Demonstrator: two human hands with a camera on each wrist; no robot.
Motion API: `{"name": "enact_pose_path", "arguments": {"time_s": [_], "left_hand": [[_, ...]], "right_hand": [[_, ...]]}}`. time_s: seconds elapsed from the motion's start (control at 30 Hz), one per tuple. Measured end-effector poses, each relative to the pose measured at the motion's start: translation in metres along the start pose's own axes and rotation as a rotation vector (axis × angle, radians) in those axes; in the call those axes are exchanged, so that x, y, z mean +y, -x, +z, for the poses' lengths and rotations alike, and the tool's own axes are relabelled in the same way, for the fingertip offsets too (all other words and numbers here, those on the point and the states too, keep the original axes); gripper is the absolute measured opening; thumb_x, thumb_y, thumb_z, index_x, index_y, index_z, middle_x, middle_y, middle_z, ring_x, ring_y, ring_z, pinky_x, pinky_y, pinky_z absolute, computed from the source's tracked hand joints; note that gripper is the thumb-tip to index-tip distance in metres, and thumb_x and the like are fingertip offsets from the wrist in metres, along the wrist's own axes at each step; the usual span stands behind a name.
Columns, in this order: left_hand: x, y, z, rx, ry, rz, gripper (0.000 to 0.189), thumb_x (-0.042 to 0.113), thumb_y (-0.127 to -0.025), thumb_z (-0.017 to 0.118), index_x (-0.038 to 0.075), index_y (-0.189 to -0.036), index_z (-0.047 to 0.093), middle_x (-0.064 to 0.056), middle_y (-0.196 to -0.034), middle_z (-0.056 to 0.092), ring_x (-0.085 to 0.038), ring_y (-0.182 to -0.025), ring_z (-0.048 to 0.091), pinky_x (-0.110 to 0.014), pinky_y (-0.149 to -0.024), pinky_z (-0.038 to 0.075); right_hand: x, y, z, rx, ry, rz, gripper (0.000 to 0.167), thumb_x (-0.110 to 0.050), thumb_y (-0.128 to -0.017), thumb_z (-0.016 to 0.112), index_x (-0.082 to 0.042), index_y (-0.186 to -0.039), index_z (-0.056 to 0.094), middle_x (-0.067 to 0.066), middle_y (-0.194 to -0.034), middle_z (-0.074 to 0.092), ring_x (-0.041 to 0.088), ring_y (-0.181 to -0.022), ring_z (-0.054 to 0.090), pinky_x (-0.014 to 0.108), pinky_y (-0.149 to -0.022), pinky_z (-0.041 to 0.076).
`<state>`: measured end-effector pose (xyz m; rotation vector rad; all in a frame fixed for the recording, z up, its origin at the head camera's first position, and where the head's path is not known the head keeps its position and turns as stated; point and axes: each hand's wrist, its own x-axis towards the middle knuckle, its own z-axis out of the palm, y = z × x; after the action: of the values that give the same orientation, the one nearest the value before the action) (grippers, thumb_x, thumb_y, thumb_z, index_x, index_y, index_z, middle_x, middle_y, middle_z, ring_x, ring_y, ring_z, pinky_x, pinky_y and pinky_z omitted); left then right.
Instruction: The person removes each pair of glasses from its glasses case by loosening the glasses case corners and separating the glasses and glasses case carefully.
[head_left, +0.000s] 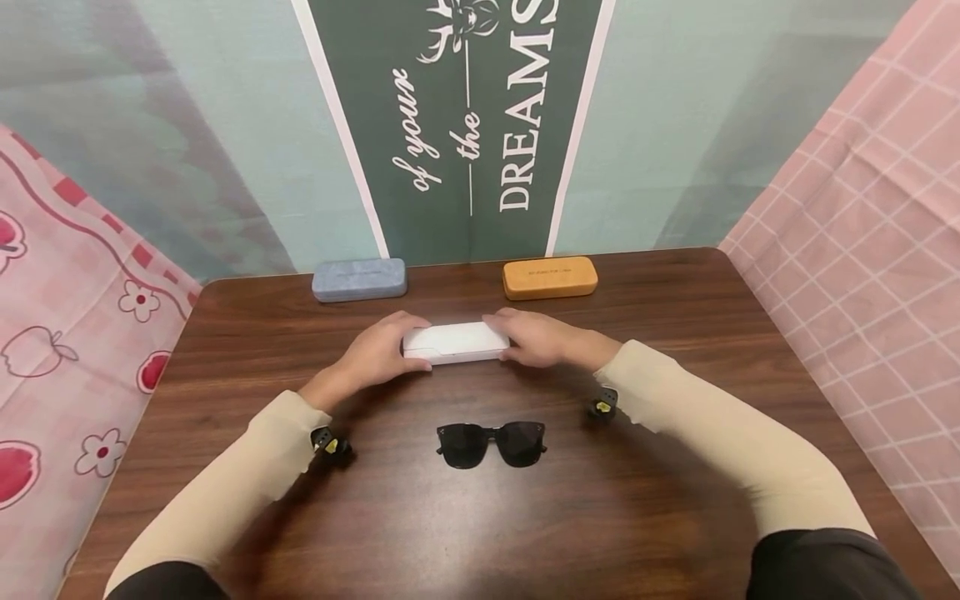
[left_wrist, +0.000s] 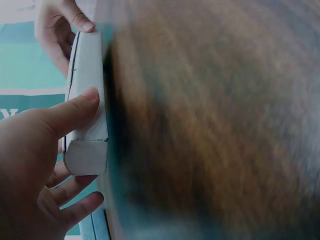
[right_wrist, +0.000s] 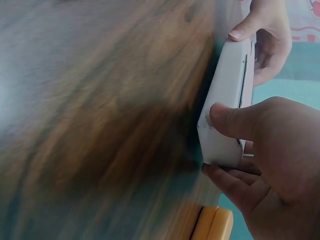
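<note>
With twelve o'clock at the far edge of the dark brown wood-grain table (head_left: pixel 390 525), a white, slim, oblong hard case (head_left: pixel 453 343) lies level near the centre, its lid seam showing as a thin dark line in both wrist views. Whether its underside touches the tabletop, I cannot tell.

At the case's nine o'clock end, the left hand (head_left: pixel 377 350) grips it: the thumb presses on the long near side, while the ring and little fingers reach, slightly apart, past the end. At three o'clock, the right hand (head_left: pixel 538 338) pinches the other end the same way, thumb on the near side and fingers behind and around the corner. Both hands open only about as wide as the case; the fingertips behind it are partly hidden.

Between five and six o'clock from the case sits a pair of black-framed, dark-lensed sunglasses (head_left: pixel 512 443), untouched. A blue oblong glasses case (head_left: pixel 360 280) stands at ten o'clock, and an orange-yellow oblong glasses case (head_left: pixel 550 278) at two.
</note>
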<state>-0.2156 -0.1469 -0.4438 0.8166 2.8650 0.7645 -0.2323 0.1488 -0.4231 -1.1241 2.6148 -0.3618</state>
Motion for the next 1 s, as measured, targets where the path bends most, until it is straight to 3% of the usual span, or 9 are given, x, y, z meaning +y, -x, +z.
{"name": "enact_pose_path", "arguments": {"time_s": [0.37, 0.5, 0.7, 1.0], "left_hand": [[0.012, -0.013, 0.011, -0.017, -0.023, 0.025, 0.064, 0.035, -0.078, 0.090, 0.008, -0.131, 0.065, -0.008, -0.123, 0.064, -0.024, -0.113, 0.061, -0.044, -0.097, 0.050], [0.014, -0.017, 0.013, -0.015, -0.010, 0.029, 0.064, 0.034, -0.077, 0.091, 0.008, -0.130, 0.065, -0.009, -0.123, 0.065, -0.024, -0.114, 0.061, -0.043, -0.099, 0.049], [0.011, -0.018, 0.016, -0.010, 0.014, 0.056, 0.065, 0.033, -0.078, 0.090, 0.007, -0.131, 0.064, -0.010, -0.123, 0.064, -0.025, -0.114, 0.060, -0.043, -0.102, 0.047], [0.002, -0.016, 0.018, -0.019, 0.085, 0.099, 0.057, 0.032, -0.089, 0.081, 0.004, -0.135, 0.063, -0.012, -0.121, 0.063, -0.024, -0.111, 0.058, -0.043, -0.101, 0.047]], "right_hand": [[0.011, 0.018, 0.000, 0.016, -0.019, 0.038, 0.067, -0.016, -0.096, 0.071, 0.009, -0.150, 0.040, 0.026, -0.147, 0.049, 0.034, -0.133, 0.051, 0.047, -0.111, 0.041], [0.015, 0.021, 0.002, 0.040, -0.007, 0.018, 0.066, -0.016, -0.096, 0.071, 0.010, -0.150, 0.041, 0.026, -0.145, 0.050, 0.035, -0.131, 0.053, 0.047, -0.110, 0.043], [0.018, 0.024, 0.006, 0.065, 0.004, 0.003, 0.066, -0.016, -0.096, 0.072, 0.010, -0.149, 0.041, 0.026, -0.142, 0.053, 0.034, -0.128, 0.055, 0.047, -0.109, 0.044], [0.018, 0.024, 0.007, 0.064, -0.017, 0.031, 0.067, -0.021, -0.098, 0.070, 0.007, -0.151, 0.040, 0.023, -0.143, 0.053, 0.031, -0.128, 0.056, 0.046, -0.108, 0.045]]}}
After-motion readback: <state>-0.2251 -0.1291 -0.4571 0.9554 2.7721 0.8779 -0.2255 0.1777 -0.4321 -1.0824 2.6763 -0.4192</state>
